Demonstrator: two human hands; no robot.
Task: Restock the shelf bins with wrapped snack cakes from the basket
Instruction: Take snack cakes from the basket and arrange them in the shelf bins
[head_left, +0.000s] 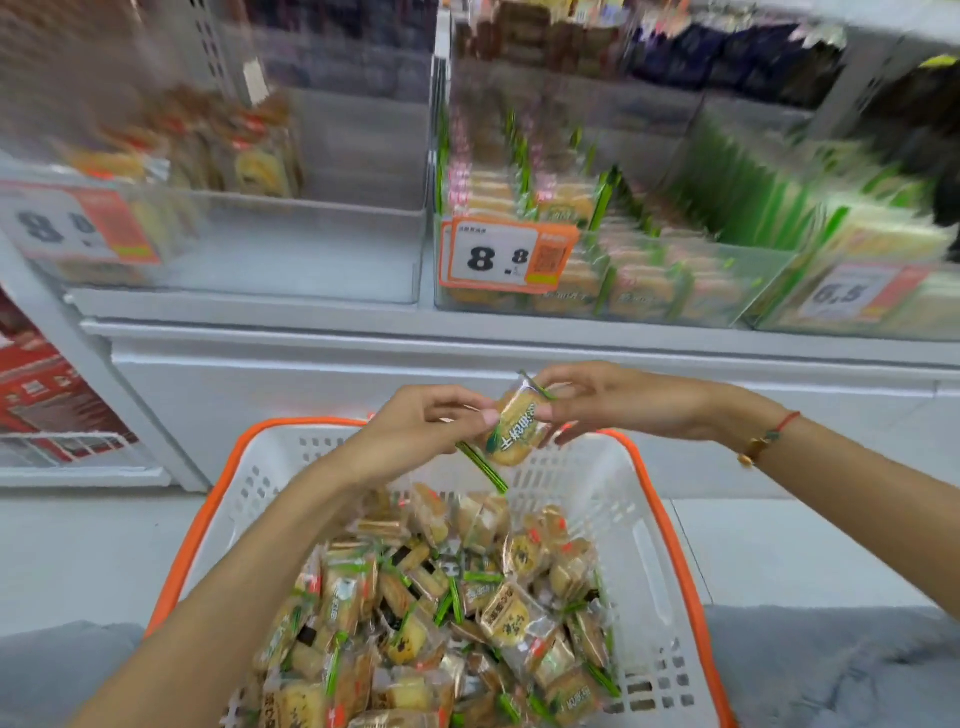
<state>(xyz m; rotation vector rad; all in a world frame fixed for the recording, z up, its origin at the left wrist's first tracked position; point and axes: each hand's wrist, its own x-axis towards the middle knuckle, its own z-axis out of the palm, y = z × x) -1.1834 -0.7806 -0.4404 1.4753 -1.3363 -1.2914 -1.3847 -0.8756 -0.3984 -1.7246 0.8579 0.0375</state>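
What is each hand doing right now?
Left hand: fingers pinch the clear-wrapped golden snack cake with green edges.
Right hand: fingers pinch the same cake's other side.

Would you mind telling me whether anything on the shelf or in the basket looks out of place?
The left clear bin stands mostly bare, holding only some packs at its far left, while the neighbouring bin is packed in rows. Cakes in the basket lie jumbled. Nothing looks spilled or torn.

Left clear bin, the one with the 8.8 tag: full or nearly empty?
Nearly empty. The left clear bin shows bare floor across its front and right; only a few blurred packs sit at its back left.
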